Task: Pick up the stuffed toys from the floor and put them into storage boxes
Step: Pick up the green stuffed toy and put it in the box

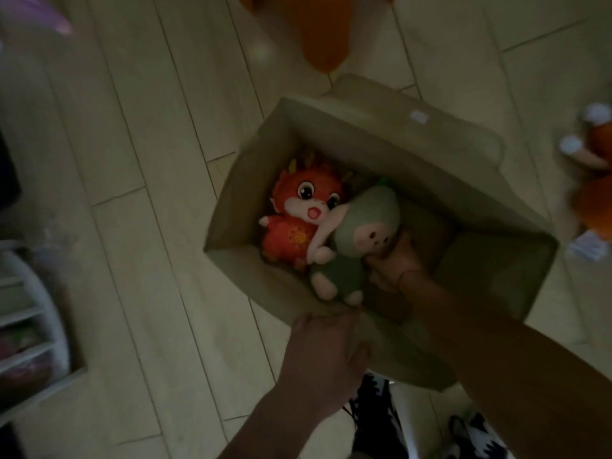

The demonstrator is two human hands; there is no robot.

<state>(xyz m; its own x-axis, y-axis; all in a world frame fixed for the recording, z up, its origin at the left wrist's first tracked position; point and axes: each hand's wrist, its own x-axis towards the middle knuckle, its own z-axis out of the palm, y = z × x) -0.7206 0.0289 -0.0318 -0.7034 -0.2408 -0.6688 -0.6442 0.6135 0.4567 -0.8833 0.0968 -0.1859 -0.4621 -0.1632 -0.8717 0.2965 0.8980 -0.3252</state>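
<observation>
A beige fabric storage box [430,167] stands open on the floor. Inside it at the left lies a red-orange dragon plush [298,213], face up. A green hooded doll [357,233] leans against it. My right hand [394,260] reaches down into the box and grips the green doll from its right side. My left hand [324,346] holds the box's near rim, fingers curled over the edge. An orange plush [318,34] lies on the floor beyond the box. Another orange-and-white plush [592,180] lies at the right edge, blurred.
Pale wooden plank floor [139,226] surrounds the box. A white shelf unit [36,319] stands at the lower left. Black-and-white patterned shoes [377,415] show near the bottom, by the box's near side. A pink-purple item [36,14] sits at the top left.
</observation>
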